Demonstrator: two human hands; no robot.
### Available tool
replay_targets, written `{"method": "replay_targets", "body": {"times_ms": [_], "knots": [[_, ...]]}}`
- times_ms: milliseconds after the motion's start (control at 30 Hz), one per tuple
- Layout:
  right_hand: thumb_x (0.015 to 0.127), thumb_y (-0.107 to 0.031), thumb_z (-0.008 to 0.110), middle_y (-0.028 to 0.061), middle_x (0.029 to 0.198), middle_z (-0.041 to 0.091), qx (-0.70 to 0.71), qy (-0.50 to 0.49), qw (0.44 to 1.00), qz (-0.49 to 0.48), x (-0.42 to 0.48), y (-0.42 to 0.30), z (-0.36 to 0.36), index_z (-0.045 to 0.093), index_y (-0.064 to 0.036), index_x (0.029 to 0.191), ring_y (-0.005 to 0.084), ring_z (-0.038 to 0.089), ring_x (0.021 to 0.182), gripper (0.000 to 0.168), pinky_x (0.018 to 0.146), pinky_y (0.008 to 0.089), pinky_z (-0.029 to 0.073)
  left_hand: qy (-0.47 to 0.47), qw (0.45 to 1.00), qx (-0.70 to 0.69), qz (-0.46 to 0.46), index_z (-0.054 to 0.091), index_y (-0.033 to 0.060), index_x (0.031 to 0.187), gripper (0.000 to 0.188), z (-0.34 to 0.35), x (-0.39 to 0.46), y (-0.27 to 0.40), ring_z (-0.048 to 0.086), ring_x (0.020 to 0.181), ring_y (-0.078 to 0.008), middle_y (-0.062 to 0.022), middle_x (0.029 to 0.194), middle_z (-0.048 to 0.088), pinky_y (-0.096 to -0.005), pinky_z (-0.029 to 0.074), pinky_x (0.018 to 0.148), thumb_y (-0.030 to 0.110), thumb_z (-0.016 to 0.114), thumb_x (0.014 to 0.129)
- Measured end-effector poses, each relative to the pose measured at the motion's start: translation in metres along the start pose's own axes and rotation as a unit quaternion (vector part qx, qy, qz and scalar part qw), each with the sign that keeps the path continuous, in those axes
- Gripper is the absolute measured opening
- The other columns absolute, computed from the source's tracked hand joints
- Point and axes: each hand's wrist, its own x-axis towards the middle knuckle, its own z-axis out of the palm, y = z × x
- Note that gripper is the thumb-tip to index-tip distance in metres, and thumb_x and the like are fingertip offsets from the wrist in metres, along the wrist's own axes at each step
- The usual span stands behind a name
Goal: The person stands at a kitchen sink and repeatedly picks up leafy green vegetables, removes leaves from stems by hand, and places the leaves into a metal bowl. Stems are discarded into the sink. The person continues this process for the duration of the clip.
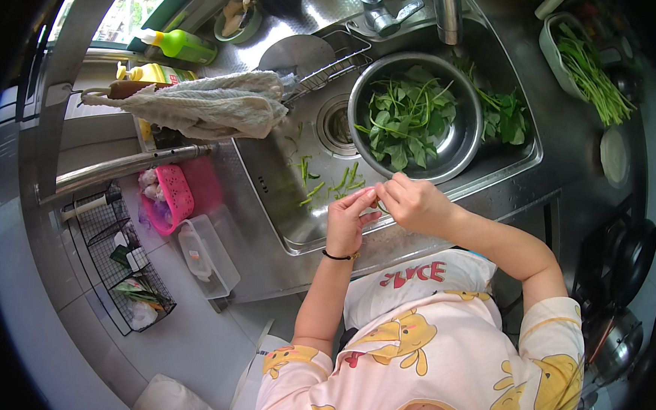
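My left hand (348,218) and my right hand (421,205) meet over the front edge of the steel sink (274,202), fingertips pinched together. A thin green stem (382,208) shows between them, mostly hidden by the fingers. Just beyond my right hand, a round stainless steel bowl (360,136) holds leafy greens (409,120) with stalks. It sits in the sink, beside the drain (338,124). More leafy greens (505,117) lie in the sink right of the bowl. Several short cut-off stem pieces (347,181) are scattered on the sink floor near my left hand.
A cloth (199,104) hangs at left over the sink's edge. Behind it are a wire rack (331,67) and a green bottle (185,47). The faucet (446,15) stands at the back. A white basket (559,67) of long green stalks is at right; a pink basket (173,198) at left.
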Motion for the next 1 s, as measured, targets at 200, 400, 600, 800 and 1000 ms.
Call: {"method": "replay_targets", "body": {"times_ms": [200, 400, 600, 800, 1000], "knots": [[0.061, -0.011, 0.061, 0.0025, 0.067, 0.049, -0.008, 0.041, 0.999, 0.008, 0.011, -0.005, 0.006, 0.055, -0.005, 0.067, 0.0143, 0.053, 0.064, 0.01, 0.044, 0.0238, 0.042, 0.017, 0.979, -0.194, -0.063, 0.067, 0.0041, 0.111, 0.019, -0.001, 0.009, -0.011, 0.064, 0.08, -0.009, -0.0022, 0.092, 0.069, -0.0223, 0.056, 0.065, 0.011, 0.063, 0.094], [0.065, -0.005, 0.064, 0.0015, 0.067, 0.05, 0.039, 0.001, 0.998, -0.04, -0.004, -0.01, -0.01, 0.064, 0.003, 0.081, 0.0138, 0.052, 0.059, 0.019, 0.043, 0.0246, 0.04, 0.002, 0.969, -0.245, -0.013, 0.067, 0.0072, 0.108, 0.015, -0.034, 0.016, 0.017, 0.065, 0.083, -0.008, -0.0015, 0.093, 0.07, -0.0238, 0.055, 0.066, 0.014, 0.062, 0.095], [0.063, -0.013, 0.063, 0.0019, 0.064, 0.048, 0.036, -0.056, 0.995, -0.078, -0.038, -0.013, 0.012, 0.057, -0.006, 0.062, 0.0148, 0.052, 0.062, 0.009, 0.042, 0.0252, 0.038, 0.062, 0.97, -0.075, 0.222, 0.062, 0.0052, 0.105, 0.017, -0.053, -0.011, 0.078, 0.064, 0.081, -0.0136, -0.0011, 0.091, 0.062, -0.0326, 0.058, 0.072, 0.02, 0.061, 0.096], [0.067, -0.015, 0.063, 0.0048, 0.067, 0.054, 0.053, -0.151, 0.982, -0.097, -0.059, -0.002, 0.061, 0.06, -0.008, 0.062, 0.0169, 0.057, 0.066, 0.01, 0.046, 0.0279, 0.045, 0.134, 0.908, 0.019, 0.398, 0.061, 0.0025, 0.105, 0.017, -0.05, -0.047, 0.129, 0.049, 0.065, -0.0085, -0.0031, 0.09, 0.058, -0.0256, 0.049, 0.063, 0.018, 0.058, 0.098], [0.075, -0.013, 0.063, 0.0071, 0.081, 0.059, 0.125, -0.172, 0.976, -0.041, -0.03, -0.029, 0.127, 0.063, -0.005, 0.081, 0.0208, 0.062, 0.079, 0.01, 0.056, 0.0297, 0.052, 0.1, 0.921, 0.117, 0.357, 0.062, 0.0, 0.105, 0.019, -0.006, -0.036, 0.123, 0.052, 0.066, -0.0076, -0.0024, 0.084, 0.058, -0.0257, 0.054, 0.062, 0.017, 0.058, 0.098]]}}
